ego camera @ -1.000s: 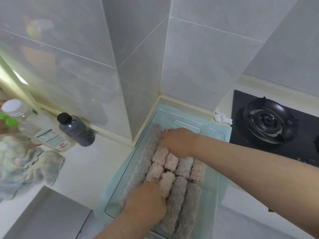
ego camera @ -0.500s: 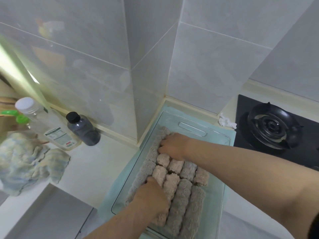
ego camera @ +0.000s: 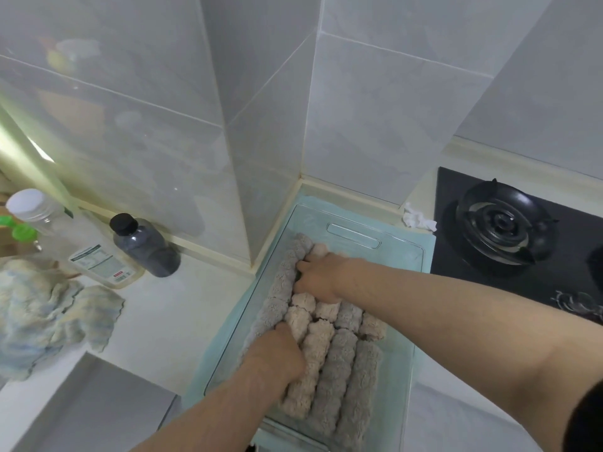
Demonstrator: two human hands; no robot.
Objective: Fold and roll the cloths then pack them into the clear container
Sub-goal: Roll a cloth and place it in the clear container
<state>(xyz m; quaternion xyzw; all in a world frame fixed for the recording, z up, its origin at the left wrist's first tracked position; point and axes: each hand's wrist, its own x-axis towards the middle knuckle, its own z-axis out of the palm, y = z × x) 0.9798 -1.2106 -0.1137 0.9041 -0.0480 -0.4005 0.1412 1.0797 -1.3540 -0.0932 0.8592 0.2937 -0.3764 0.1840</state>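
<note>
White counter point(ego camera: 169, 321) in a tiled kitchen corner. Clear container point(ego camera: 403, 288) sits at lower centre of frame, with rolled cloths point(ego camera: 339, 363) packed in rows across its left and middle; the right strip is bare. Right hand point(ego camera: 321, 277): fingers curled round a roll at the upper end. Left hand point(ego camera: 277, 353): bent into the lower rows, grip cannot be told. Judged: packing mostly done. Crumpled cloth point(ego camera: 42, 314) at left edge not yet rolled.

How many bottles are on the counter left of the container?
2: a clear white-capped bottle at far left, a dark black-capped bottle just right of it. Green caps at the edge may mean more.
</note>
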